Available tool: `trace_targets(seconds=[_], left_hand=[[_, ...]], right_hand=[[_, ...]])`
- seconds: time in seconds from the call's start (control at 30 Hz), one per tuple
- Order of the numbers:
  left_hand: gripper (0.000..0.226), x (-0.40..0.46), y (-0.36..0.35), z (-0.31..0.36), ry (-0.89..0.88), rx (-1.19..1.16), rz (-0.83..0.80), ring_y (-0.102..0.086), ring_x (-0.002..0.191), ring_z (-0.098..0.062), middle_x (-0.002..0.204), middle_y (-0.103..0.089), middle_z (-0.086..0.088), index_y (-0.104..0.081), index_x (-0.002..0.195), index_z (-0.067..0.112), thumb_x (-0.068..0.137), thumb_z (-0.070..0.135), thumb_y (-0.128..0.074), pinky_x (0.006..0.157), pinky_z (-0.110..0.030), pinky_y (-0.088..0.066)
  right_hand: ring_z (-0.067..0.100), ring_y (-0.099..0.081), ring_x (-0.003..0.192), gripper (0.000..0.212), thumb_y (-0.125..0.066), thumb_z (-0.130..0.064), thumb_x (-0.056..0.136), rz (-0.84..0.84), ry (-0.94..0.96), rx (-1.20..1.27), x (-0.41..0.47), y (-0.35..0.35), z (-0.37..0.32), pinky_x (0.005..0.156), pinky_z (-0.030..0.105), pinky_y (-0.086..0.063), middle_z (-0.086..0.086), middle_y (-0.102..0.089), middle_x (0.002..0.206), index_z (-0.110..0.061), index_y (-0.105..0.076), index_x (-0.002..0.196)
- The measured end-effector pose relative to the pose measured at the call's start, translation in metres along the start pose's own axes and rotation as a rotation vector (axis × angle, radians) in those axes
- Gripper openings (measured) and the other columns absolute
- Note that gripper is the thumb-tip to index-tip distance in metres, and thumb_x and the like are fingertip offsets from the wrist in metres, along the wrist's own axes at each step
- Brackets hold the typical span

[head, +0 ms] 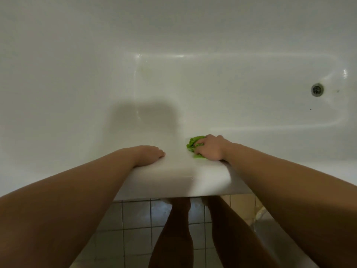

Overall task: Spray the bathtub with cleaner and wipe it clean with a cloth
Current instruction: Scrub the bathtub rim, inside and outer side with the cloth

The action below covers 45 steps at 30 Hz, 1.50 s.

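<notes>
From the head view, my left hand (149, 154) lies flat and empty on the tub (173, 176) rim, likely bracing me as I lean in. My right hand (209, 147) grips the bunched green cloth (193, 144), pressing it against the inner edge to wipe there.

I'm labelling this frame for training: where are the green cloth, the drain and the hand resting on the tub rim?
green cloth (193, 144), head view, bunched part showing.
drain (317, 90), head view, metal centre.
left hand (149, 153), head view, back of hand.
</notes>
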State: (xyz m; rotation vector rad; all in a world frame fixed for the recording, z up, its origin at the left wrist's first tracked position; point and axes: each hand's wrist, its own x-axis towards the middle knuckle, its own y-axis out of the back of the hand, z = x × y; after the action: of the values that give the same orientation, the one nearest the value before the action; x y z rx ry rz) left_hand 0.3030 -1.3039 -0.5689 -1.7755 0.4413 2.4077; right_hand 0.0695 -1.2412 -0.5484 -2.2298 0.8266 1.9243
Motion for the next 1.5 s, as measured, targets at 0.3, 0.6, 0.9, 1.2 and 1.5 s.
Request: trace_targets(seconds=[0.3, 0.6, 0.9, 1.2, 1.5], left_hand=[[0.056, 0.044, -0.001, -0.024, 0.033, -0.119, 0.000, -0.018, 0.157, -0.017, 0.170, -0.022, 0.000, -0.028, 0.162, 0.020, 0.111, 0.041, -0.035, 0.123, -0.028, -0.010], [0.063, 0.077, -0.002, -0.034, 0.149, -0.111, -0.022, -0.008, 0.159, -0.025, 0.173, -0.008, -0.001, -0.018, 0.163, 0.039, 0.105, 0.060, -0.030, 0.126, -0.053, -0.006], [0.081, 0.098, -0.007, -0.046, 0.224, -0.050, -0.053, 0.010, 0.159, -0.027, 0.172, 0.011, -0.002, -0.001, 0.165, 0.029, 0.099, 0.073, -0.021, 0.123, -0.061, 0.005], [0.083, 0.127, -0.008, -0.059, 0.144, -0.011, -0.057, 0.011, 0.158, -0.026, 0.172, 0.012, -0.004, 0.001, 0.165, 0.026, 0.100, 0.073, -0.020, 0.123, -0.059, 0.006], [0.081, 0.120, -0.004, -0.085, 0.077, 0.031, -0.072, 0.011, 0.158, -0.021, 0.172, 0.013, 0.002, 0.004, 0.164, 0.030, 0.100, 0.074, -0.017, 0.125, -0.054, 0.007]], right_hand=[[0.027, -0.045, 0.132, 0.044, -0.051, -0.057, 0.093, 0.000, 0.190, 0.153, 0.020, -0.013, 0.017, 0.114, 0.042, -0.036, -0.007, -0.045, 0.148, -0.045, -0.060, 0.135], [0.030, -0.030, 0.140, 0.051, -0.031, -0.049, 0.109, -0.094, 0.172, -0.172, 0.089, -0.011, -0.027, 0.114, 0.041, -0.026, 0.005, -0.037, 0.156, -0.024, -0.041, 0.153], [0.035, -0.029, 0.144, 0.043, -0.041, -0.048, 0.106, -0.003, 0.095, -0.103, 0.109, -0.021, 0.040, 0.114, 0.044, -0.032, 0.001, -0.034, 0.160, -0.033, -0.049, 0.145], [0.035, -0.019, 0.149, 0.072, -0.021, -0.071, 0.097, -0.021, 0.146, -0.198, 0.161, -0.037, -0.006, 0.119, 0.046, -0.019, 0.002, -0.027, 0.165, -0.031, -0.040, 0.154], [0.044, -0.023, 0.139, 0.058, -0.045, -0.052, 0.102, 0.185, -0.072, -0.057, 0.181, -0.034, 0.032, 0.116, 0.052, -0.032, 0.010, -0.019, 0.163, -0.031, -0.033, 0.155]])
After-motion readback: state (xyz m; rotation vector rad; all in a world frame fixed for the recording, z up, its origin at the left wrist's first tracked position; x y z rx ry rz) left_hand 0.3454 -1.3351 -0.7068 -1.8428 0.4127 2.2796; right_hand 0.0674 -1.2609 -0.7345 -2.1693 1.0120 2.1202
